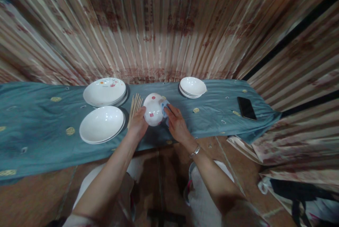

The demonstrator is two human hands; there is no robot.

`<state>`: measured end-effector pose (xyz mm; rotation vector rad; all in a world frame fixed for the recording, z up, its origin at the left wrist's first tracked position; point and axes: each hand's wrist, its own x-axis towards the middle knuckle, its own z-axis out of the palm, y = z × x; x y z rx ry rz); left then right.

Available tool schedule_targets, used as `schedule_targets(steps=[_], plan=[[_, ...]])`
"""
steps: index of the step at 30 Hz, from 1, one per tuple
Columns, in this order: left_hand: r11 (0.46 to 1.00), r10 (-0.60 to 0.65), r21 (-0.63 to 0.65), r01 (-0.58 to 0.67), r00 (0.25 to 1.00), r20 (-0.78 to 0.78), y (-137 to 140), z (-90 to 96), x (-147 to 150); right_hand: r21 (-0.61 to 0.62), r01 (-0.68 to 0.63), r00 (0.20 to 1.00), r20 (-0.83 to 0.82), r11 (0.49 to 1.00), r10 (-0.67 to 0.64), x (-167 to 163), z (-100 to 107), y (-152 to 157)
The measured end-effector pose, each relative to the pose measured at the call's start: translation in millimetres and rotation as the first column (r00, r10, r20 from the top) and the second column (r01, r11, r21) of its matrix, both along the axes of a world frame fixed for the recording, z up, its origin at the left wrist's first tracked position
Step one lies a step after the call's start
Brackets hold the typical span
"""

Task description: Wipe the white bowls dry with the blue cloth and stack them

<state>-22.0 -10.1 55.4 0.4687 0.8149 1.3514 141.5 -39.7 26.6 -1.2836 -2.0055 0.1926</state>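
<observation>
A white bowl [152,110] with small red marks is held up over the table's front part, its outer side facing me. My left hand [138,124] grips its left edge, fingers closed round it. On the bowl's right side, my right hand [177,121] presses a light blue cloth [165,107] against the surface. Its fingers are closed on the cloth. Just left of the bowl lie several wooden chopsticks [135,106], partly hidden behind my left hand.
Stacked flowered plates [102,91] stand at the back left, with stacked white dishes [102,124] in front. Small white bowls [192,86] are stacked right of centre. A black phone [246,108] lies on the blue-green tablecloth [212,121]. Striped curtains [159,25] hang behind.
</observation>
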Motion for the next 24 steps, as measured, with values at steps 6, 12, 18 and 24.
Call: schedule_targets(steps=[6,12,18,24], plan=[[0.998,-0.027,0.05,0.027,1.0,-0.01,0.8,-5.2,-2.3,-0.012,0.069,0.988,0.139,0.998,-0.067,-1.6,-0.2,4.5],[0.995,-0.045,0.089,0.047,0.999,-0.02,2.4,-13.2,-4.8,-0.042,0.13,0.977,0.175,0.991,-0.121,-1.6,3.9,3.5],[0.998,-0.021,0.061,0.023,1.0,-0.019,4.0,-15.1,-4.9,-0.067,0.114,0.985,0.136,0.991,-0.104,2.2,8.9,-2.9],[0.998,0.021,0.062,-0.019,0.999,-0.025,6.2,-17.1,-4.0,-0.078,0.063,0.998,0.02,0.995,-0.062,8.6,5.9,-6.1]])
